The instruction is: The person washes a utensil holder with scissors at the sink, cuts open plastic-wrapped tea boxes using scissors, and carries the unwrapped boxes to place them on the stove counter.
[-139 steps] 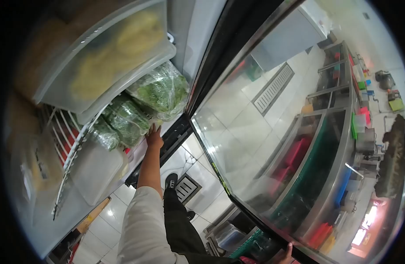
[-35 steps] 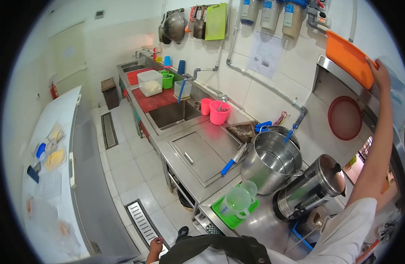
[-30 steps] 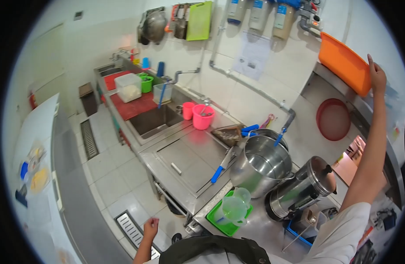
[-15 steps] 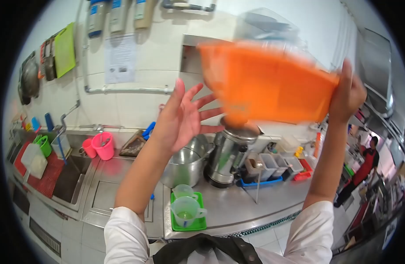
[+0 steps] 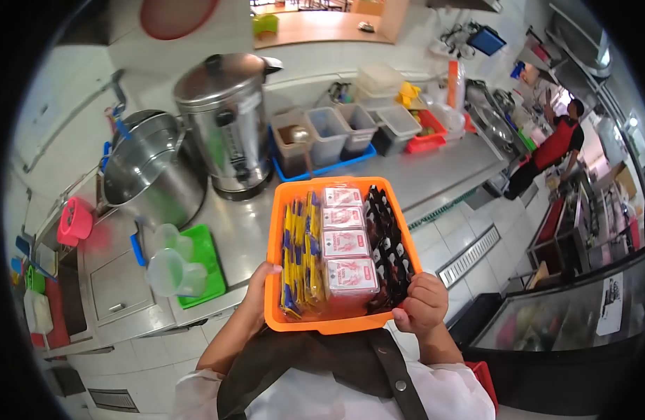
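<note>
Down came bin [image 5: 336, 325]! Moments ago raised in right hand [image 5: 422, 304] alone; now low before apron [image 5: 287, 371], surface [image 5: 231, 227] beyond. Left hand [image 5: 257, 290], free earlier, had joined, gripping left side; right hand clutched near corner. Into view: yellow sachets [image 5: 310, 245], white packs [image 5: 350, 274], dark sachets [image 5: 388, 255]. Grip looked steadier, shared.

The shirt [image 5: 322, 378] is white; its sleeves [image 5: 455, 392] leave the forearms [image 5: 231, 334] bare. The dark apron [image 5: 266, 364] carries one round, pale snap [image 5: 400, 385].
</note>
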